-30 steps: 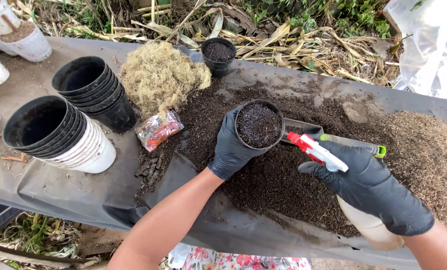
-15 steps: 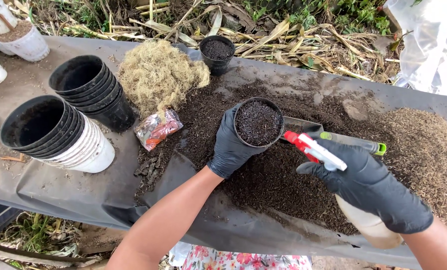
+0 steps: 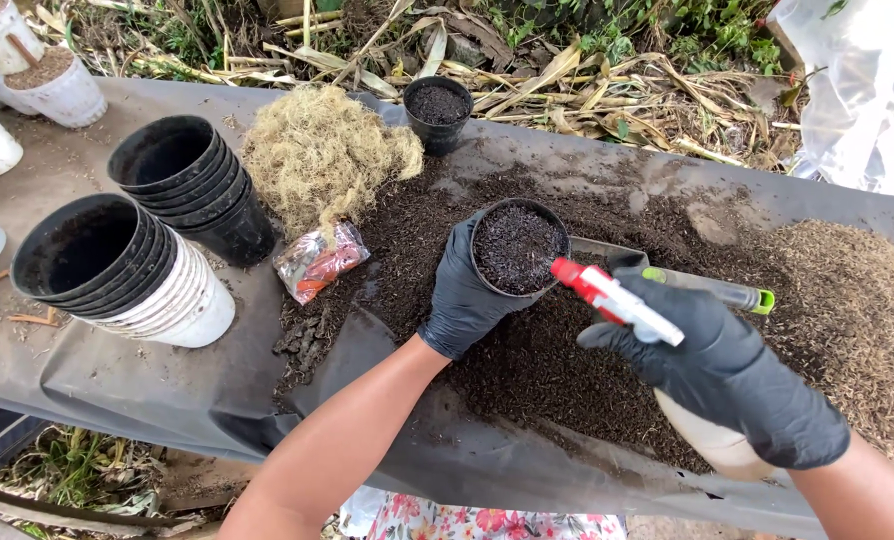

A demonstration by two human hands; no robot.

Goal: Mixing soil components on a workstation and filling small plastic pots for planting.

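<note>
Both gloved: left hand (image 3: pixel 464 290) wrapped around small black soil-filled plastic pot (image 3: pixel 518 248), right hand (image 3: pixel 727 365) gripping red-nozzled white spray bottle (image 3: pixel 617 300). Risk: tilting, spilling soil.

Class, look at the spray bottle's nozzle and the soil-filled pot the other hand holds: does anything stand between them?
Nothing visible does. The spray bottle, held in the right hand, has its red nozzle right at the rim of the small black pot, gripped by the left hand.
</note>
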